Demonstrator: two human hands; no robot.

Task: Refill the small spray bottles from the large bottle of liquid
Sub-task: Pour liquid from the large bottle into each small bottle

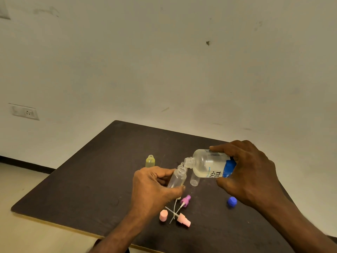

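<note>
My right hand (pixel 249 172) grips the large clear bottle (pixel 206 164) with a blue label, tipped on its side, its open mouth touching the mouth of a small clear spray bottle (pixel 177 178). My left hand (pixel 155 187) holds that small bottle tilted, between thumb and fingers. A little pale liquid lies in the large bottle's lower side. Another small clear bottle (pixel 194 179) stands just behind, under the large one. A small open bottle with yellowish liquid (pixel 150 161) stands upright further back left.
On the dark table (pixel 91 179) near the front lie a purple spray head (pixel 186 200), a pink spray head (pixel 184 220) with crossing white dip tubes, a pink cap (pixel 163 215) and a blue cap (pixel 232 201). A white wall with a socket (pixel 25 111) stands behind.
</note>
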